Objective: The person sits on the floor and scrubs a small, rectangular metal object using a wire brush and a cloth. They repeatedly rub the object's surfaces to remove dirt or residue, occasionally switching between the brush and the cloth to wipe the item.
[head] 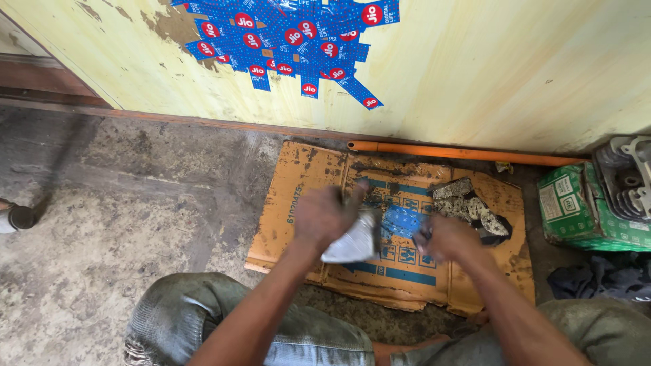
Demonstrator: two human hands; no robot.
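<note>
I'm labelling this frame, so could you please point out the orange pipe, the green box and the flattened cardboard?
orange pipe (461,153), head view, middle of its length.
green box (566,203), head view, its top face.
flattened cardboard (298,176), head view, bare left part.

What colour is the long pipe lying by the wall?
The pipe is orange. It shows best in the head view, lying along the bottom of the yellow wall.

A flattened orange cardboard sheet (298,196) lies on the stained concrete floor (122,224), its far edge near the yellow wall (488,68). An orange pipe (461,154) runs along the foot of that wall. A patterned rag (471,207) rests at the cardboard's far right corner. Beyond its right edge stands a green box (566,210) with a grey metal engine part (627,176) on it, and dark cloth (600,279) lies beside. Blue stickers (291,41) cover part of the wall.
</note>
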